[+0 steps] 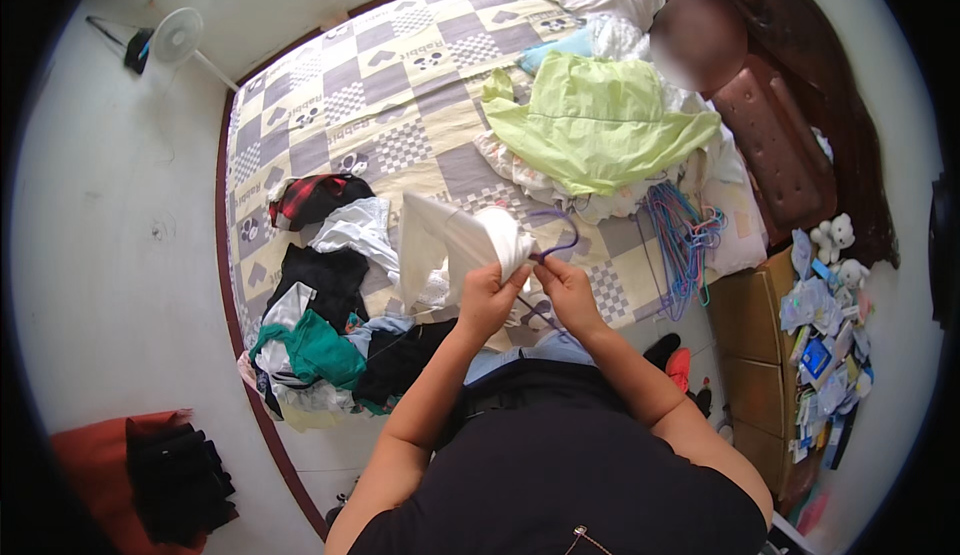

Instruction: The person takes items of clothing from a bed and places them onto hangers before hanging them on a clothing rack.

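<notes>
Above the near edge of the bed (420, 104), my left hand (486, 298) grips a white garment (457, 243) that hangs out to the left. My right hand (568, 291) is shut on a purple clothes hanger (576, 231), close beside the garment's gathered edge. The hanger's hook end curves up and to the right; part of its frame passes below the hands, and the garment hides some of it. A bundle of coloured hangers (679, 243) lies on the bed to the right. Beyond it a light green garment (592, 119) is spread over other clothes.
A pile of clothes, with a green piece (319, 352) and a black one (322, 281), lies at the bed's left near corner. A cluttered wooden cabinet (750, 330) stands at right. A white fan (178, 35) is at upper left, shoes (677, 369) on the floor.
</notes>
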A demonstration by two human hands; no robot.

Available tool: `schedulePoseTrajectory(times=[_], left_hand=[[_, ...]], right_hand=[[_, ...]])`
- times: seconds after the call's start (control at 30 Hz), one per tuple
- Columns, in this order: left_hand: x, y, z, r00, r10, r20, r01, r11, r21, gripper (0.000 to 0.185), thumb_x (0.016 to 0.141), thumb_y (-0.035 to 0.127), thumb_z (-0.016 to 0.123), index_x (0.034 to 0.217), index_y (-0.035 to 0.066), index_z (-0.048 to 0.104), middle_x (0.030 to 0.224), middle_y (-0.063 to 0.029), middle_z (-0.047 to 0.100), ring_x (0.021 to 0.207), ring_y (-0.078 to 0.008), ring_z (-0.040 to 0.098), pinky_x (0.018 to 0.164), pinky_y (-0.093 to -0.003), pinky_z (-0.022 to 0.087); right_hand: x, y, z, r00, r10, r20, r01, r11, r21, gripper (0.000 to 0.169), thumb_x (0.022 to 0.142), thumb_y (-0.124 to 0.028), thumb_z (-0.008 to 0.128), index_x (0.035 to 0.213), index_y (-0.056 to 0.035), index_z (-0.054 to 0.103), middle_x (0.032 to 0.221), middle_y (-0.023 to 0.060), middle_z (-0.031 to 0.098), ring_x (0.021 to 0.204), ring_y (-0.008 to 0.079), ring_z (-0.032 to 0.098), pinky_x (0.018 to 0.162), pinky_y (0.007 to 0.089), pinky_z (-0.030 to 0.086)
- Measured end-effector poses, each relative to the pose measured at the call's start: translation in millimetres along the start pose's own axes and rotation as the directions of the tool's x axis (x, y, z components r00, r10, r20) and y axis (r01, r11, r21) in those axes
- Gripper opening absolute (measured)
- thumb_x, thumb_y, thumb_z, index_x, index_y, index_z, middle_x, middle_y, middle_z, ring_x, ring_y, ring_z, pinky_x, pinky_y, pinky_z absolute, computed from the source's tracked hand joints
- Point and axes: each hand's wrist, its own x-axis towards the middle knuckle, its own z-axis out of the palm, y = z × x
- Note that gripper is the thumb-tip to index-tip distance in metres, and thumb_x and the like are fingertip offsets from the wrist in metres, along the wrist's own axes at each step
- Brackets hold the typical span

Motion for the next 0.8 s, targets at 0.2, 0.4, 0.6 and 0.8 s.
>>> schedulePoseTrajectory(times=[0.2,0.4,0.6,0.8], left_hand=[[4.8,23.1,-22.1,0.891,0.327,-0.314,-0.244,0.929,0.277,0.032,0.072,0.001,0.066,0.103,0.006,0.062,0.081,-0.0089,0.058,0.071,-0.0256,0.058,0.062,-0.0323,0.046],[22.7,-33.6,-32.5,0.814,0.187,-0.55,0.11,0.88,0.461,0.036,0.07,0.006,0.064,0.105,0.009,0.054,0.088,-0.0099,0.053,0.074,-0.0302,0.056,0.062,-0.039,0.045],[-6.1,-39.9,10.1,0.952,-0.01,-0.305,0.162,0.865,0.476,0.031,0.071,0.011,0.061,0.099,0.007,0.048,0.095,-0.0166,0.053,0.083,-0.0395,0.055,0.068,-0.0457,0.044],[-14.5,-21.0,5.0,0.954,-0.242,0.179,0.301,0.743,-0.598,0.042,0.079,0.009,0.053,0.119,-0.003,0.045,0.09,-0.0099,0.059,0.073,-0.0159,0.059,0.053,-0.0283,0.051]], right_hand=[[2.9,-55.8,5.0,0.999,0.023,-0.023,-0.012,0.918,0.396,0.016,0.093,-0.016,0.052,0.088,-0.0025,0.058,0.057,-0.0074,0.036,0.048,0.0027,0.028,0.043,0.0202,0.021],[12.1,-123.7,0.4,0.996,-0.074,-0.054,0.091,0.727,0.681,0.013,0.094,-0.017,0.05,0.096,-0.0051,0.054,0.054,-0.0065,0.028,0.043,0.0036,0.022,0.04,0.0217,0.017],[65.6,-147.9,6.3,0.968,-0.139,-0.209,0.248,0.66,0.709,0.011,0.093,-0.018,0.051,0.095,-0.0068,0.054,0.055,-0.0069,0.027,0.044,0.0032,0.021,0.039,0.0218,0.016],[96.5,-64.3,19.9,0.921,-0.251,-0.298,0.311,0.934,0.174,0.014,0.092,-0.014,0.051,0.081,-0.005,0.056,0.054,-0.0071,0.036,0.045,0.0022,0.028,0.041,0.0209,0.021]])
